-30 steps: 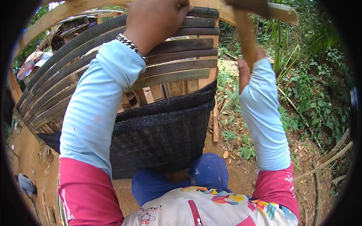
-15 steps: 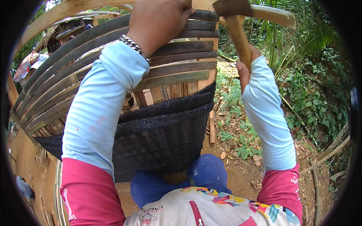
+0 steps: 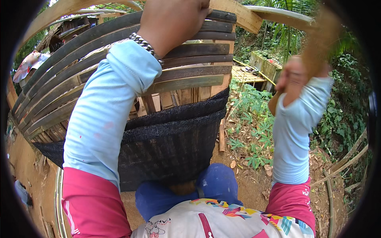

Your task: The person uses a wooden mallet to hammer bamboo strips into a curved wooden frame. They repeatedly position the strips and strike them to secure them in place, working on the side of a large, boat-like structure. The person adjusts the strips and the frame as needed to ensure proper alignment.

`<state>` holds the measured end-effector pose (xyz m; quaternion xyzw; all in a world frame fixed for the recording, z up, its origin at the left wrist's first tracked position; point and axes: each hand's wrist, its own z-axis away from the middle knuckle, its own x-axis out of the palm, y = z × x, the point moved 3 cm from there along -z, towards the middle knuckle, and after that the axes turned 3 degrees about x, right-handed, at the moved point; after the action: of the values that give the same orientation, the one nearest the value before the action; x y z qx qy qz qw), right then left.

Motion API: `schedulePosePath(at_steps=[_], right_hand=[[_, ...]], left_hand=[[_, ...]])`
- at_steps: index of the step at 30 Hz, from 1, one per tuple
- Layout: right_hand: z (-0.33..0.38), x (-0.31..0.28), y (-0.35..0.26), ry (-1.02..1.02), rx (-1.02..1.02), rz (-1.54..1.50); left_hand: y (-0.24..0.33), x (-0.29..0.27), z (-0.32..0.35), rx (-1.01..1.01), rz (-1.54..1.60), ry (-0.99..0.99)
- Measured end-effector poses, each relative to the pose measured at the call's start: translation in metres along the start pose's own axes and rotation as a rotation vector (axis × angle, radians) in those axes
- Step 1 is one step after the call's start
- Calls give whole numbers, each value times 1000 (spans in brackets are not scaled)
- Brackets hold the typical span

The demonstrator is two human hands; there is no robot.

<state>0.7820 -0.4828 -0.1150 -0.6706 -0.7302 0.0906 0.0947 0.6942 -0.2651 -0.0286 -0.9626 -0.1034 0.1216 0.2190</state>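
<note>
The tool [image 3: 322, 45] is raised at the upper right, well apart from the slats [image 3: 198, 71]; its wooden handle is blurred, and its head cannot be made out. The right grip [image 3: 295, 79] is closed around the handle, whose butt shows below the fist. The left grip [image 3: 172, 25] is curled at the top slat, near its right end; its fingertips are partly cut off by the upper edge, so I cannot tell whether it holds anything. The left sleeve [image 3: 105, 111] crosses in front of the slats and hides their middle. Black net [image 3: 170, 154] covers the lower part of the frame, just in front of the knees [image 3: 216, 184]. A pale beam [image 3: 240, 16] lies behind the left grip. Beyond the slats' right end are plants [image 3: 254, 107], a bamboo platform [image 3: 244, 74] and a mossy block [image 3: 268, 65]; at far left, a cloth [image 3: 29, 65] hangs near a hut [image 3: 69, 29].
</note>
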Motion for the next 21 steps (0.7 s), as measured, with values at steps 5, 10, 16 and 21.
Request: schedulePosePath(at_steps=[5, 10, 16, 21], right_hand=[[9, 13, 6, 98, -97, 292], [6, 10, 7, 34, -25, 122], [3, -3, 8, 135, -15, 64], [23, 28, 12, -89, -39, 300]], left_hand=[[3, 3, 0, -42, -42, -30], [0, -1, 5, -13, -32, 19], [1, 3, 2, -29, -62, -39], [1, 3, -1, 13, -45, 4]])
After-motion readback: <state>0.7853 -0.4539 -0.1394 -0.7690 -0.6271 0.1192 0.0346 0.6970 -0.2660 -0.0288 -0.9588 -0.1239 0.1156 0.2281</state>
